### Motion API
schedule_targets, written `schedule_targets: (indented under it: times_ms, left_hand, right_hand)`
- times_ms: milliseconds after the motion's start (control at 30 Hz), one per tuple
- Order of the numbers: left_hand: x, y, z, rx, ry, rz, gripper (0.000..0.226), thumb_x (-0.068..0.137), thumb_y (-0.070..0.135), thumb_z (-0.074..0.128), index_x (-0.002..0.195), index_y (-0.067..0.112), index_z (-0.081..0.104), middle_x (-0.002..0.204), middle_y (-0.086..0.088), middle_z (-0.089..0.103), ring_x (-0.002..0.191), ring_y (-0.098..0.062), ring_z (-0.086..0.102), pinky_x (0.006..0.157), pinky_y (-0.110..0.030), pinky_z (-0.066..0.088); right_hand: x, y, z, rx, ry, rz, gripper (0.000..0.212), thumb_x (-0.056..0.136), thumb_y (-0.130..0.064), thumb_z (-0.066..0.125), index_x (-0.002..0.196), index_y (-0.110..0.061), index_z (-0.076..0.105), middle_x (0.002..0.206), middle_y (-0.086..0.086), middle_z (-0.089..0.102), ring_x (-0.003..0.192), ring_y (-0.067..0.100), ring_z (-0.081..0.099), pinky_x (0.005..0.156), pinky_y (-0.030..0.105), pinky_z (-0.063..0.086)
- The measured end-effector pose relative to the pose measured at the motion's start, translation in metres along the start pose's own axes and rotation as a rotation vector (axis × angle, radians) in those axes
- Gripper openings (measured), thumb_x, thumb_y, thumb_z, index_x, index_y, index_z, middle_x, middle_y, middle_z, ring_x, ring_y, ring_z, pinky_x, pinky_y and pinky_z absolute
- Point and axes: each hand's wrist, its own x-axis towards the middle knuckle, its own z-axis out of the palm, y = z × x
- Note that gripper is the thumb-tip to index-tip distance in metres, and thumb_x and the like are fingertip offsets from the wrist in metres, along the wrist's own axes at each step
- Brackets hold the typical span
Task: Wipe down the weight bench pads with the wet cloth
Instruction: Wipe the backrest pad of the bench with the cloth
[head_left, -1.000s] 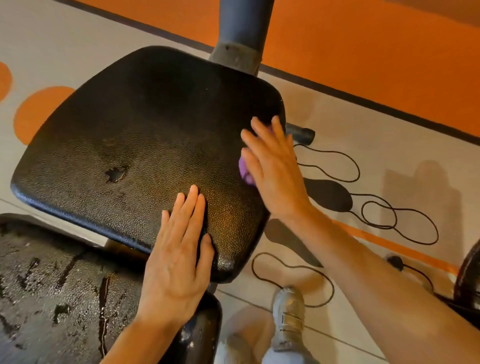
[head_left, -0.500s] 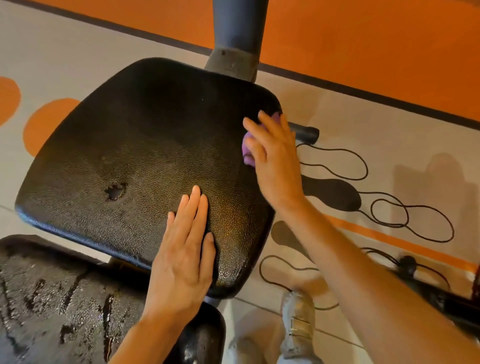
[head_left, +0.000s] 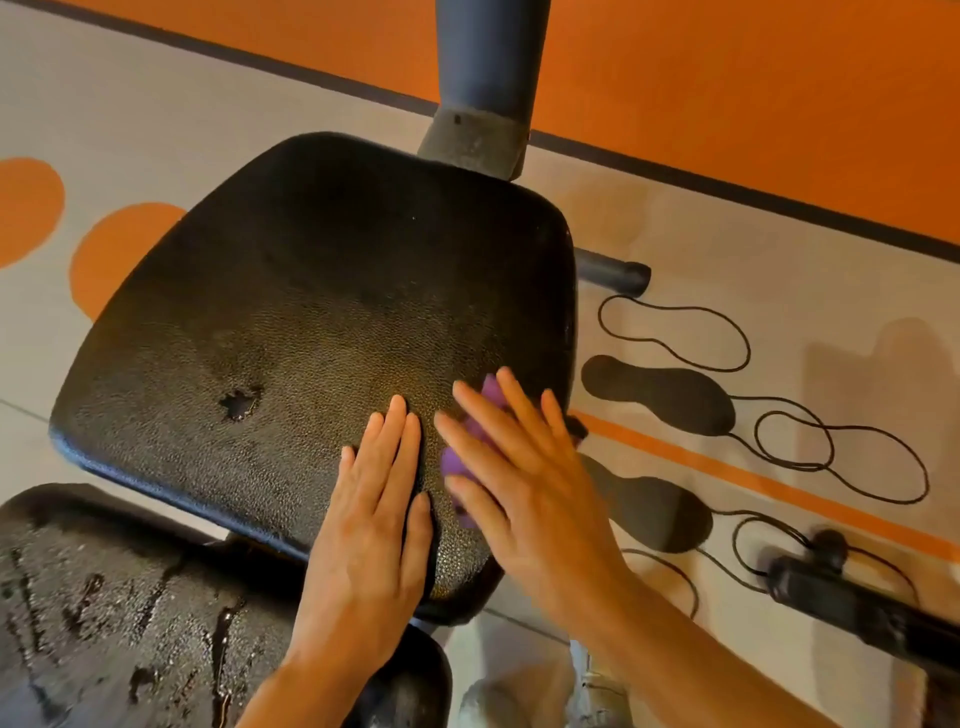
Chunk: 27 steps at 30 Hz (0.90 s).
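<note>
Purple cloth (head_left: 470, 457) lies on the near right part of the black seat pad (head_left: 311, 312), almost wholly covered by your right hand (head_left: 524, 488), so only slivers of it show between and beside your fingers. Your right hand presses flat on it with the fingers straight and spread, not curled round it. Your left hand (head_left: 374, 525) rests palm down just beside it on the same pad, fingers straight and close together, holding nothing; the two hands are near each other but a strip of pad shows between them. You can see a small torn hole (head_left: 239, 405) in the pad's surface, well to the left of your hands. A second black pad (head_left: 104, 613) sits at the lower left, its surface streaked and beaded with wet patches. A grey post (head_left: 488, 78) rises behind the seat pad. On the pale and orange floor (head_left: 779, 182) to your right lie two dark insoles (head_left: 660, 395) and loops of black cord (head_left: 831, 447).
</note>
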Motion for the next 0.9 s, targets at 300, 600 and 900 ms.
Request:
schedule_targets:
  times_ms: [300, 600, 900]
  left_hand:
    - [0.003, 0.002, 0.0, 0.08, -0.003, 0.001, 0.058, 0.101, 0.027, 0.029, 0.156, 0.016, 0.018, 0.165, 0.008, 0.008, 0.152, -0.01, 0.006, 0.122, -0.021, -0.003]
    - [0.003, 0.007, -0.004, 0.042, 0.0, -0.015, 0.057, 0.101, 0.026, 0.032, 0.156, 0.016, 0.02, 0.165, 0.007, 0.011, 0.152, -0.01, 0.007, 0.123, -0.024, -0.001]
    - [0.001, 0.006, -0.003, 0.045, 0.005, -0.004, 0.056, 0.102, 0.026, 0.033, 0.156, 0.015, 0.019, 0.165, 0.005, 0.009, 0.153, -0.01, 0.004, 0.122, -0.022, -0.004]
  right_hand:
    - [0.116, 0.046, -0.008, -0.117, 0.121, 0.24, 0.044, 0.102, -0.032, 0.027, 0.143, -0.02, 0.039, 0.154, 0.005, 0.03, 0.146, 0.027, 0.016, 0.118, 0.045, 0.008]
    - [0.135, 0.052, -0.02, -0.208, 0.006, 0.143, 0.049, 0.097, -0.019, 0.046, 0.145, -0.018, 0.034, 0.156, 0.007, 0.026, 0.146, 0.028, 0.013, 0.118, 0.045, 0.003]
    - [0.038, 0.014, -0.005, -0.011, -0.044, -0.068, 0.038, 0.095, -0.017, 0.05, 0.133, -0.015, 0.053, 0.147, 0.005, 0.044, 0.143, 0.026, 0.027, 0.116, 0.042, 0.009]
